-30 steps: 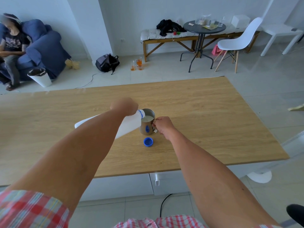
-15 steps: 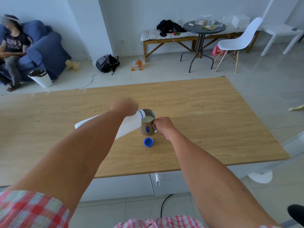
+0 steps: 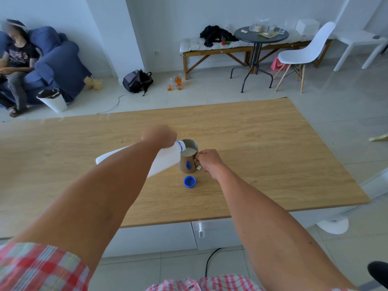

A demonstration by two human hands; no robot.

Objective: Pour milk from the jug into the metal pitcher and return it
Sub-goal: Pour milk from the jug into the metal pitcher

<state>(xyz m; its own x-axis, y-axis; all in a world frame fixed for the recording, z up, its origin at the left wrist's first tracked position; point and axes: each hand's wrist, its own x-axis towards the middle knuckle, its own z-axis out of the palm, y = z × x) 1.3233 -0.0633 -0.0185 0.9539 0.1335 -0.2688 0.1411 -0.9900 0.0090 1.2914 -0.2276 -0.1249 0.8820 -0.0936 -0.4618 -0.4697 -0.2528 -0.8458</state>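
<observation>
Obs., head view. Pour step underway, judged from milk visible inside the pitcher.

Jug (image 3: 163, 159): white plastic, held tipped close to horizontal. Long axis ran from its base at the person's left and nearer side, up and rightward to the blue-ringed neck. Neck sat over the left rim of the metal pitcher (image 3: 188, 158), seemingly touching or just above it; could not tell which. Forearm hid the mid-body of the jug.

Left hand (image 3: 160, 135): wrapped closed on the jug's upper body, just behind the neck, knuckles up. Fingers were hidden under the jug, so the grip was inferred from the jug being carried off the table.

Right hand (image 3: 209, 160): closed on the pitcher's handle at its right side, fingers curled together, steadying it. Pitcher stood upright on the wooden table (image 3: 273, 154), near the middle of the top.

Blue cap (image 3: 189, 181): lay open side up on the table, just in front of the pitcher, apart from both hands, nearer the right hand.

Judgement: the coming move turns on the jug's axis. To end the pour the base must drop and the neck swing up and leftward off the rim; the left hand alone does this. Milk level looked fairly high, so overfilling was the risk. Cap and return of the jug not yet done
</observation>
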